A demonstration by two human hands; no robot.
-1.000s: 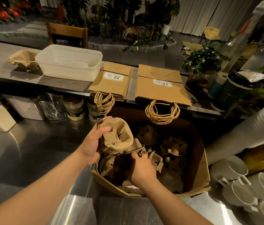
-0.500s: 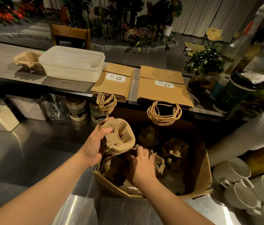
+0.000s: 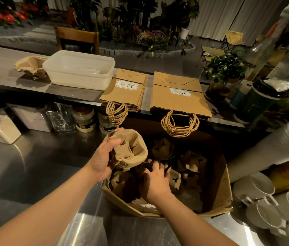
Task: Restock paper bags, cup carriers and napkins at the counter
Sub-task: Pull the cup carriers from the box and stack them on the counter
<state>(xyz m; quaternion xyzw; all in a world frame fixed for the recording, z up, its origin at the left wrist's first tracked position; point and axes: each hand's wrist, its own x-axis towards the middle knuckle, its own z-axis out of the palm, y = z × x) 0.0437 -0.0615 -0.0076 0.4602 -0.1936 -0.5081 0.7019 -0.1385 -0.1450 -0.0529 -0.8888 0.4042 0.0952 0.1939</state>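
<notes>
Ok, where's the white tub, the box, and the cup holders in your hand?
white tub (image 3: 79, 78): head view, its front wall.
cardboard box (image 3: 226, 183): head view, its right wall.
stack of cup carriers (image 3: 131, 153): head view, the top carrier's inside.

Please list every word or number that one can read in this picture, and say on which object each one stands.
"99": label on the left stack of paper bags, seen upside down; its small print is unreadable.
"99": label on the right stack of paper bags, likewise.
Jar labels under the counter: too blurred.
Tag on the folding chair: too small.

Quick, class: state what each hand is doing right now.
Left hand: grips a stack of cup carriers.
Right hand: fingers curled on carriers inside the box.
</notes>
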